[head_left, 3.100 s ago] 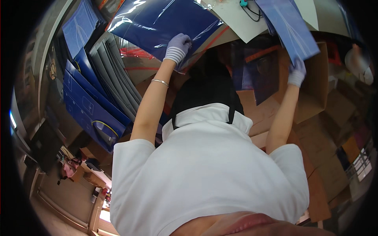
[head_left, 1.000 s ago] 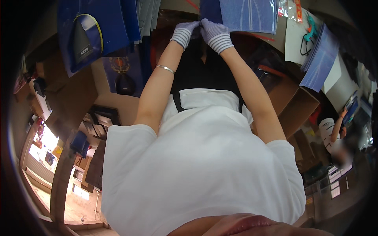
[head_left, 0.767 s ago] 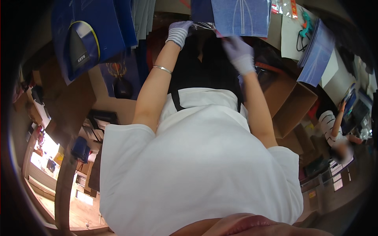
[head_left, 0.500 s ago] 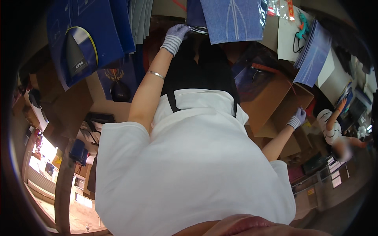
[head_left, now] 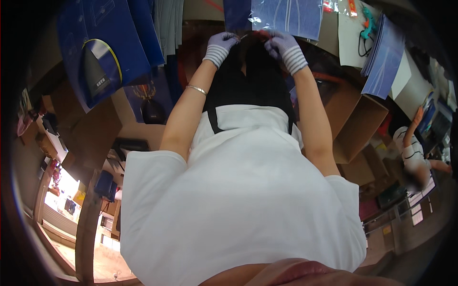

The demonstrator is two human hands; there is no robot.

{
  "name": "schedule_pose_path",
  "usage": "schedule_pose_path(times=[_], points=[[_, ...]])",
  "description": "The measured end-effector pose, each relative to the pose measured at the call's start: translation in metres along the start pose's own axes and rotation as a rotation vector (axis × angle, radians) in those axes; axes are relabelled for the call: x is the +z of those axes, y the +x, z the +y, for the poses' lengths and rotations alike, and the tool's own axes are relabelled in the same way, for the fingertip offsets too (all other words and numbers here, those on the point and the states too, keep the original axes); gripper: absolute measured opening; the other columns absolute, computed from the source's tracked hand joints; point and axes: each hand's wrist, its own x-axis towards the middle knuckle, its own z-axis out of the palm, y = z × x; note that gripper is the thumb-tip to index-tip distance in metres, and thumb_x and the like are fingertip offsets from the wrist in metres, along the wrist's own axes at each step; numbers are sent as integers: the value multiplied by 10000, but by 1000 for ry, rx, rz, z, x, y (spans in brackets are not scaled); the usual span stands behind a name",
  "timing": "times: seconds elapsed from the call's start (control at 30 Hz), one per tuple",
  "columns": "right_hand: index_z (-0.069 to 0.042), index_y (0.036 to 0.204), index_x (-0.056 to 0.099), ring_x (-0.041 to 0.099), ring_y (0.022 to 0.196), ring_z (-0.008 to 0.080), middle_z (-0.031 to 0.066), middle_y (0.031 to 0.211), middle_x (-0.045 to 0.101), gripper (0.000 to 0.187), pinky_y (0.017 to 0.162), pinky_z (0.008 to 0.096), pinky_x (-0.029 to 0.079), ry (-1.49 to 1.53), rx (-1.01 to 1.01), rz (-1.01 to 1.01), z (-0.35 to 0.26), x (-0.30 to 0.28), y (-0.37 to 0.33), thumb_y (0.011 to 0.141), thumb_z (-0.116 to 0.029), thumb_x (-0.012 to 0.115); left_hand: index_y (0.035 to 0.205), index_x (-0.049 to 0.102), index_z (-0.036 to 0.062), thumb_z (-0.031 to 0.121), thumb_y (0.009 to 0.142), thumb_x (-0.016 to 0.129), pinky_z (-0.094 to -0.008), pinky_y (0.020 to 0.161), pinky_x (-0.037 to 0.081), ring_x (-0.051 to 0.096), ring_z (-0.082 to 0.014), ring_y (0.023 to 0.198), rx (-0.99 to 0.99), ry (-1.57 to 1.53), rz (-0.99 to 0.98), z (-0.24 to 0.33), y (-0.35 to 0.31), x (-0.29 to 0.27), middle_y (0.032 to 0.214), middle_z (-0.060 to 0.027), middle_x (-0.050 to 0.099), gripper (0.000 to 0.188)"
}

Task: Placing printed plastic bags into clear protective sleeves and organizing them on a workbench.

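My left hand (head_left: pixel 221 46), in a lilac glove with a striped cuff, is closed at the near table edge, pinching the edge of a clear plastic film. Facing it, my right hand (head_left: pixel 285 48), gloved alike, has its fingers pressed together at the film's same near edge. A small red strip (head_left: pixel 261 34) shows by the right fingertips. Glossy reflections of the film lie over a blue denim-patterned printed panel (head_left: pixel 288 16) just beyond both hands. Exactly how the right fingers grip is partly hidden.
Large blue printed boards (head_left: pixel 107 28) stand at the left. On the right are a teal glue gun (head_left: pixel 367 29), a stack of denim-patterned panels (head_left: pixel 385 59) and an open cardboard box (head_left: pixel 355 124) below. Another person (head_left: pixel 411 148) works at the far right.
My right hand has risen from beside the cardboard box to the table edge, closing opposite the left. My left hand has shifted slightly right and down, still pinching the film.
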Motion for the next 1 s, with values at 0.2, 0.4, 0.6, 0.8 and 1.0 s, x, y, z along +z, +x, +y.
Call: schedule_pose_path(times=[0.2, 0.4, 0.6, 0.8, 1.0], points=[[27, 1088, 508, 452, 428, 105, 71, 629, 557, 358, 390, 209, 345, 155, 42, 168, 23, -48, -9, 735, 3, 456, 865, 638, -15, 70, 818, 546, -204, 699, 466, 603, -103, 772, -246, -362, -140, 13, -11, 6, 804, -60, 651, 134], [18, 712, 576, 430, 412, 106, 78, 611, 542, 41, 368, 215, 323, 282, 26, 260, -21, -54, 16, 721, 6, 538, 896, 637, -27, 73, 819, 535, -224, 712, 477, 619, -137, 803, -43, -38, -195, 9, -3, 8, 829, -81, 653, 163], [1, 819, 624, 432, 395, 82, 63, 572, 538, 129, 374, 199, 323, -18, 68, 249, -35, -89, 16, 736, -46, 536, 898, 650, -9, 89, 799, 558, -241, 742, 474, 618, -149, 795, -38, 100, -184, 12, 7, 8, 840, -92, 657, 167], [-16, 873, 625, 484, 422, 131, 82, 657, 607, 274, 406, 241, 387, -254, 249, 130, -9, -23, 7, 832, -173, 405, 915, 652, 11, 153, 787, 582, -262, 730, 472, 618, -162, 782, 12, 268, -197, 8, 5, 0, 816, -104, 657, 204], [12, 839, 594, 482, 421, 135, 81, 609, 579, 225, 384, 241, 355, -197, -140, 92, -23, 2, 43, 802, -169, 465, 915, 657, 25, 159, 781, 580, -260, 717, 472, 617, -164, 770, -2, 388, -272, 31, -6, 11, 802, -105, 657, 205]])
